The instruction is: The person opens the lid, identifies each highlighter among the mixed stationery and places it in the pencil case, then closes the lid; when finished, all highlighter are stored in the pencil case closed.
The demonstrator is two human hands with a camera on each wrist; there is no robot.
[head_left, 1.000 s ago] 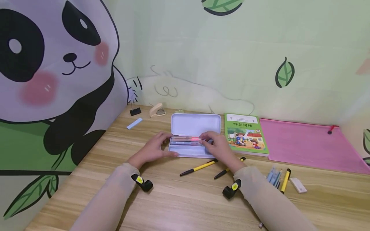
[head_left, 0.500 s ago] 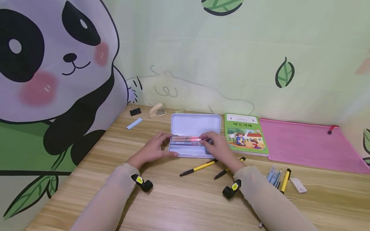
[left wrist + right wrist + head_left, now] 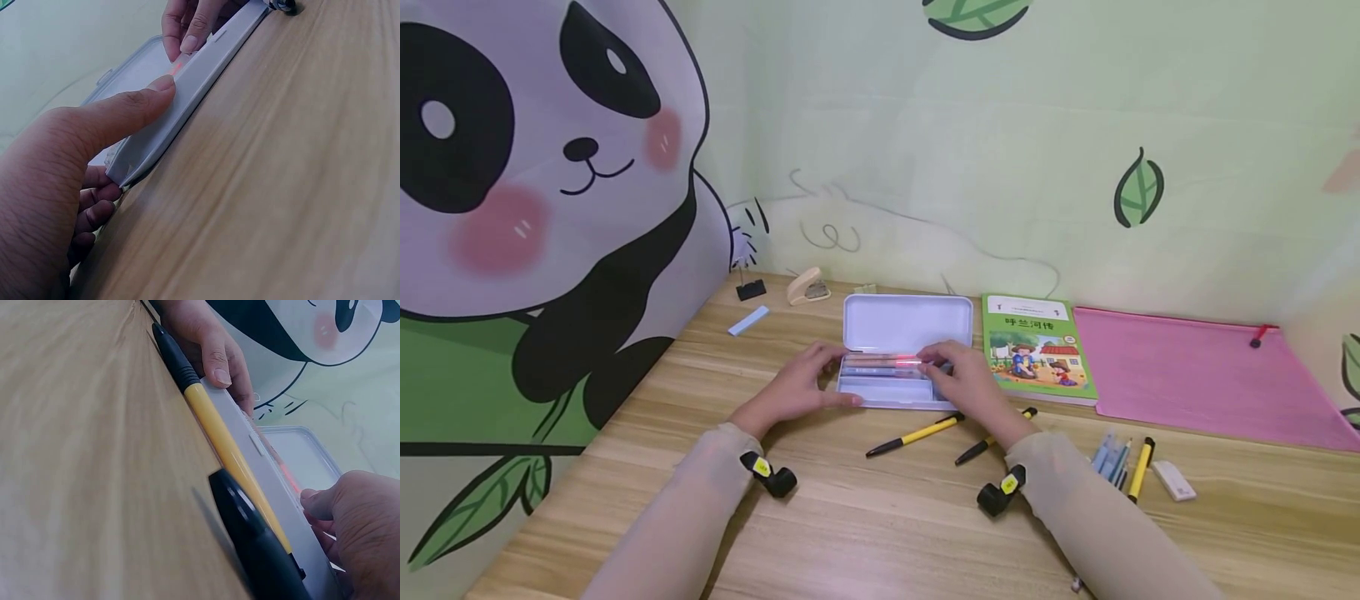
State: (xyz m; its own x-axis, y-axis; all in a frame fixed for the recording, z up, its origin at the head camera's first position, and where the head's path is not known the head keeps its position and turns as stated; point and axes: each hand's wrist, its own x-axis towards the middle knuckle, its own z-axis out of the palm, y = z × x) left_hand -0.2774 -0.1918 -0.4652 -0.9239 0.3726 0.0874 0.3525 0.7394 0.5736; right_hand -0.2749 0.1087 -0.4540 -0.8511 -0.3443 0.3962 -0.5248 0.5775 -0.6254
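A white pencil case [image 3: 895, 398] lies open on the wooden desk, its lid [image 3: 908, 323] raised toward the wall. My left hand [image 3: 797, 387] grips its left end, thumb [image 3: 134, 103] along the front wall [image 3: 187, 87] and fingers curled round the corner. My right hand [image 3: 970, 383] reaches into the right end and pinches a red pen [image 3: 891, 361] lying in the case with other pens. The red pen [image 3: 178, 64] shows at the right hand's fingertips [image 3: 189, 42]. In the right wrist view the case [image 3: 275, 487] runs from my left hand [image 3: 215, 353] to my right hand [image 3: 359, 519].
Two yellow-and-black pens [image 3: 917, 432] [image 3: 992, 446] lie just in front of the case. A green picture book [image 3: 1037, 346] and pink folder [image 3: 1202, 375] lie to the right. Blue pens [image 3: 1111, 457], another yellow pen [image 3: 1141, 468] and an eraser [image 3: 1174, 481] lie near right. A stapler [image 3: 808, 286] and binder clip [image 3: 750, 288] stand at the back.
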